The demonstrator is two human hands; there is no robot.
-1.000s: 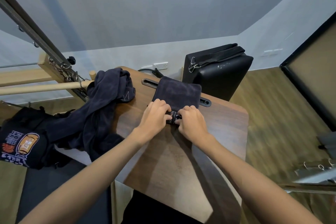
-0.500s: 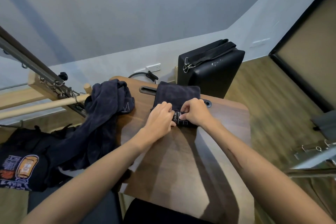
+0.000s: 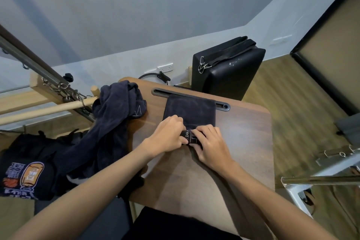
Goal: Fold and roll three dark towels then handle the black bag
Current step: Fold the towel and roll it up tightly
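Folded dark navy terry towel [image 3: 190, 110] flat on brown wood-grain worktop [image 3: 243, 132], far edge over black slot. Near end rolled; white stitched lettering on roll, unreadable. Left hand [image 3: 167, 135] and right hand [image 3: 211, 145], fingers curled, both grip roll. Heap of unfolded dark towels [image 3: 115, 115] at worktop's left edge, small white mark. Black bag with orange-and-white graphic print [image 3: 21, 173] far left. Black padded box with strap [image 3: 227, 69] behind. Wall letters "STATION", tops cropped.
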